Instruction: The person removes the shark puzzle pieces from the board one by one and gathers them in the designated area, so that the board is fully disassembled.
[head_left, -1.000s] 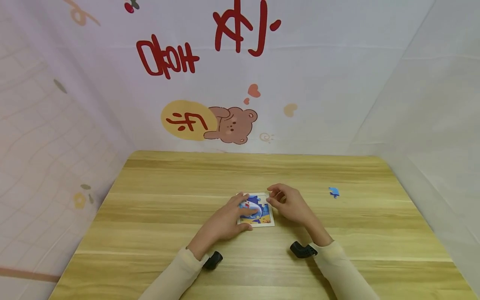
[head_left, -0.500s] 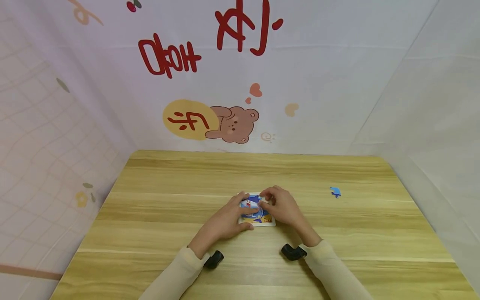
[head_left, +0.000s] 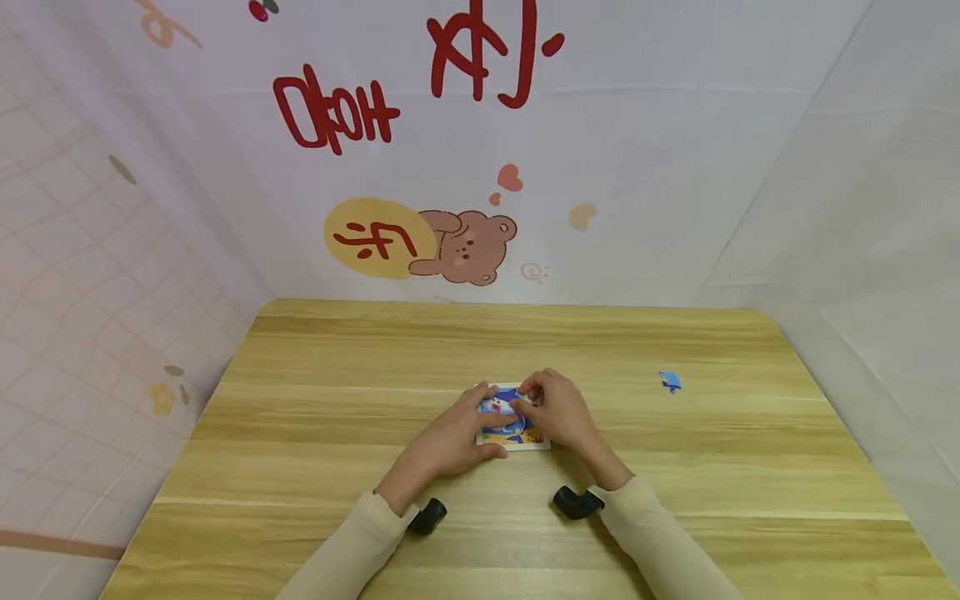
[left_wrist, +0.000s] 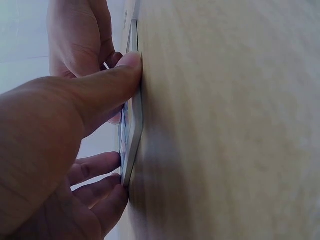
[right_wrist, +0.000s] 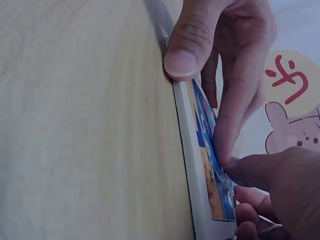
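A small jigsaw puzzle (head_left: 516,438) in a white-edged tray lies flat on the table, showing a blue sea picture with a sandy bottom. My left hand (head_left: 452,433) steadies it from the left, its index finger across the picture and thumb at the near edge. In the left wrist view, that thumb (left_wrist: 112,82) presses against the tray's side. Over the far right corner, my right hand (head_left: 564,415) has curled fingers, pinching a puzzle piece mostly hidden by them. The right wrist view shows its thumb (right_wrist: 250,170) down on the picture, close to the left index fingertip.
One loose blue puzzle piece (head_left: 670,382) lies to the right on the wooden table (head_left: 337,358). White printed cloth (head_left: 637,167) stands behind the table and at both sides. Black wrist devices (head_left: 576,502) show below the hands.
My right hand has moved left, from the tray's right edge onto the picture's far right corner, covering a gap seen there earlier. The left hand has stayed in place.
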